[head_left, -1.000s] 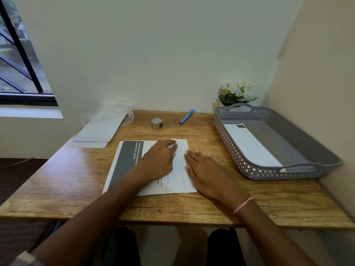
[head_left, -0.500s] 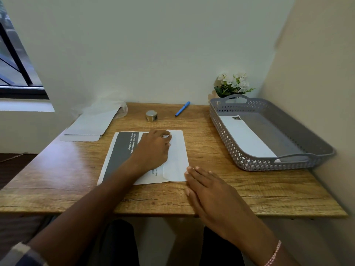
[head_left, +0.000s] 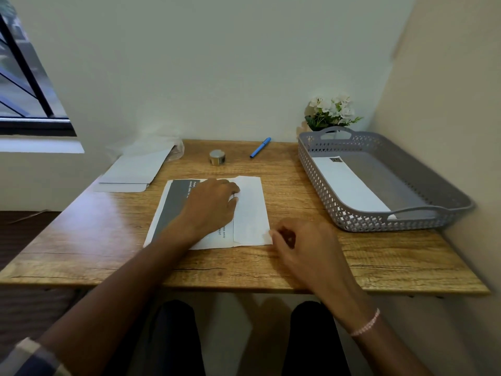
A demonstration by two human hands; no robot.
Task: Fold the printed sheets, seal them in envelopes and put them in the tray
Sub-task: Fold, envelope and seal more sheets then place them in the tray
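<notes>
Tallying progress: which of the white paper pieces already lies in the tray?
The long envelope inside the grey tray; the others lie on the desk.

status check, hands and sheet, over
Left hand pressing down on printed sheet. Right hand pinching its near right corner. One envelope in tray. Nothing in the way.

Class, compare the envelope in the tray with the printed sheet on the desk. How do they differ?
The envelope lies in the tray; the sheet lies on the desk. The envelope is untouched; the left hand presses the sheet. The envelope shows one small dark mark; the sheet a wide dark band. Both are white.
</notes>
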